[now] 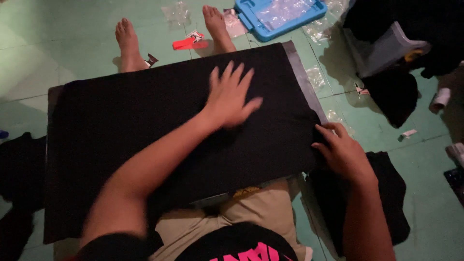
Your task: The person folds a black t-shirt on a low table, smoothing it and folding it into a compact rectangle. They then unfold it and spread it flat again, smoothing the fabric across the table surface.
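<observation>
A black cloth (145, 125) lies spread flat over a grey board (302, 72) across my lap. My left hand (231, 96) rests flat on the cloth with fingers spread, right of its middle. At the cloth's right edge, my right hand (343, 152) has its fingers curled on the fabric where it hangs over the board. My bare feet (128, 43) stick out past the board's far edge.
A blue plastic tray (278, 17) with clear bags lies on the green tiled floor beyond the board. Black garments (391, 94) are piled at the right and more black cloth (19, 169) at the left. A red tag (188, 42) lies between my feet.
</observation>
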